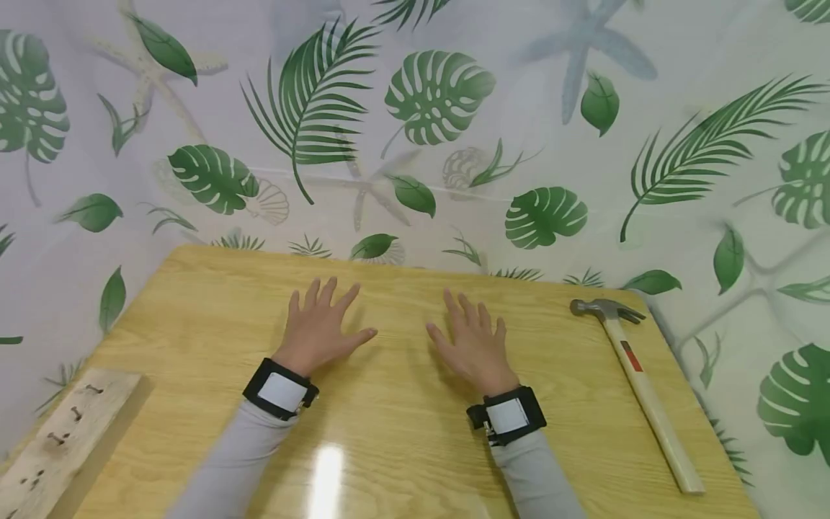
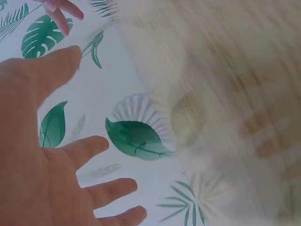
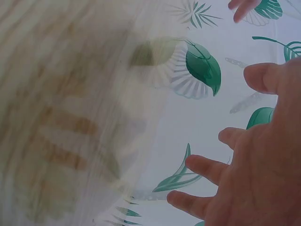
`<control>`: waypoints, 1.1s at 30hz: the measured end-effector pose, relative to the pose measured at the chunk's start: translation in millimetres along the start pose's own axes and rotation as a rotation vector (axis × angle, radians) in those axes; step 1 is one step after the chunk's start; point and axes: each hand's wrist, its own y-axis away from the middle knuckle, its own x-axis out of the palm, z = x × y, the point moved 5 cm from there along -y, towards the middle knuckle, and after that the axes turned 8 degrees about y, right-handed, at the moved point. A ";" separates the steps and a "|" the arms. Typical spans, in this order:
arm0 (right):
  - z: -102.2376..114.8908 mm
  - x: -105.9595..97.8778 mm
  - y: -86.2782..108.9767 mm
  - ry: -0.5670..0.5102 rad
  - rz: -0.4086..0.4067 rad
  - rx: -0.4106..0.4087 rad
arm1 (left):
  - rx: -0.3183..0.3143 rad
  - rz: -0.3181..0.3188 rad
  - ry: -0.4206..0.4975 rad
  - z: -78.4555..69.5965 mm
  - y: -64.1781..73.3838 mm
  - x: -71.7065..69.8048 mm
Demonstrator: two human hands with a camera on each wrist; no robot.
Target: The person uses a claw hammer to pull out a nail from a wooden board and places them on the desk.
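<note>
The table (image 1: 395, 404) looks glossy, wood-grained — the hammer head (image 1: 608, 309) metal, the plank (image 1: 55, 454) rough wood.

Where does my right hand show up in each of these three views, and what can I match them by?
Head: the right hand, a little right of centre.
Left wrist: only a few of its fingers, in the top left corner.
Right wrist: large along the right side, toward the bottom.
Shared landmark: the green leaf-and-shell print, visible in all three.
</note>
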 end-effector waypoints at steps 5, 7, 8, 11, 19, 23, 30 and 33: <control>2.7 -2.5 -0.6 0.022 0.009 -0.012 | -0.028 -0.028 -0.021 16.1 23.0 -18.8; 3.3 -2.1 -0.9 0.024 0.014 -0.014 | -0.044 -0.032 -0.035 25.8 34.8 -27.5; 3.6 -1.8 -0.9 0.023 0.016 -0.014 | -0.051 -0.036 -0.040 30.6 41.0 -32.6; 3.8 -1.4 -1.1 0.019 0.015 -0.019 | -0.076 -0.051 -0.051 45.4 59.9 -47.9; 2.1 -3.2 -2.9 0.022 -0.011 -0.043 | -0.247 -0.075 -0.031 99.2 121.6 -81.4; 3.5 -1.2 -2.3 0.013 0.012 -0.040 | -0.394 -0.115 -0.029 137.0 163.0 -96.5; 6.0 6.0 -4.8 -0.006 0.038 -0.045 | -0.588 -0.115 -0.021 189.8 218.3 -117.5; 8.7 7.3 -4.9 -0.016 0.042 -0.050 | -0.610 -0.091 -0.011 204.3 232.6 -118.7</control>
